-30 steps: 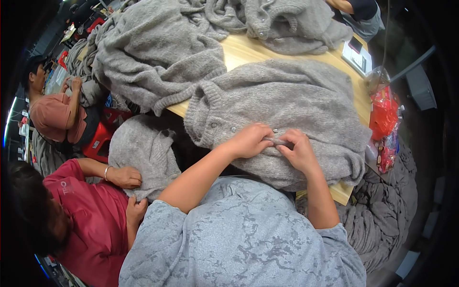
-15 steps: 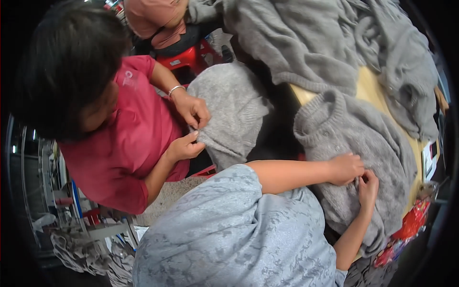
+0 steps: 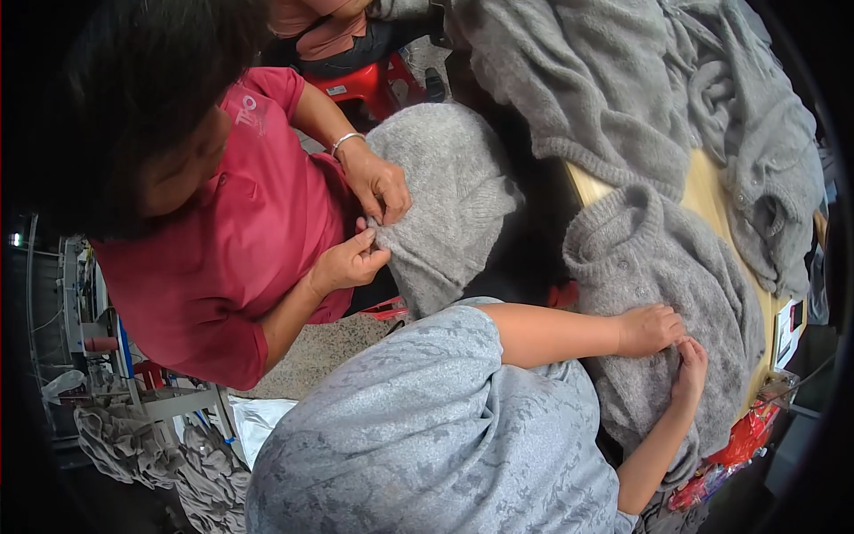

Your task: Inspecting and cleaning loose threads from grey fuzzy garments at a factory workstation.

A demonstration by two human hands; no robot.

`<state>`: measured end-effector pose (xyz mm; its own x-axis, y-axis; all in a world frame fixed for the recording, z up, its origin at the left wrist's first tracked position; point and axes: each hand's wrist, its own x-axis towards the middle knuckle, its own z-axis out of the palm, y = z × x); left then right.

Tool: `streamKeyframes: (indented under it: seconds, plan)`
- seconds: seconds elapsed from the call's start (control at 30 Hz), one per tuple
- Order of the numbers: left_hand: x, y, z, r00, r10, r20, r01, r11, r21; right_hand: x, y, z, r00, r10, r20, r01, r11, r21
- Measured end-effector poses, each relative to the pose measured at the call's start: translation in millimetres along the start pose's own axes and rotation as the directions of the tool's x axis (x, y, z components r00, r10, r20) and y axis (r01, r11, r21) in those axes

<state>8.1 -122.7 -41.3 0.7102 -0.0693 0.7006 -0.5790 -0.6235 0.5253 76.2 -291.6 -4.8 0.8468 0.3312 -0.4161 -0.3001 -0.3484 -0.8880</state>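
A fuzzy grey knitted cardigan [image 3: 703, 276] with a ribbed neckband and small buttons is spread over the table's near corner and hangs off it. My left hand [image 3: 649, 330] lies on its front with fingers curled closed. Close beside it, my right hand [image 3: 690, 367] is pinched, its thumb and fingertips meeting the left fingertips just over the knit. Whatever is between the fingers is too small or hidden to make out.
At my left, a person in a red shirt [image 3: 258, 205] pinches another grey knit [image 3: 445, 196] on their lap. More grey knitwear [image 3: 587, 80] covers the far part of the yellowish table [image 3: 712, 191]. A red plastic bag [image 3: 745, 438] sits by its right edge; a red stool [image 3: 369, 87] stands beyond.
The view has shifted slightly. My fingertips have turned a little and now meet more closely over the cardigan. The neighbour's hands keep working at the same spot on their knit.
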Motion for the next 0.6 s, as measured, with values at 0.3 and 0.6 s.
streamKeyframes:
  seconds: [0.3,0.6]
  plan:
    - [-2,-6,13,0.992,-0.045,0.118,0.022,0.982,0.189,-19,-17,15,0.939,-0.334,0.083,0.329,0.798,-0.505]
    - [-1,-10,13,0.99,-0.048,0.135,0.038,0.996,0.075,-40,-24,32,0.872,-0.479,0.103,0.419,0.62,-0.664]
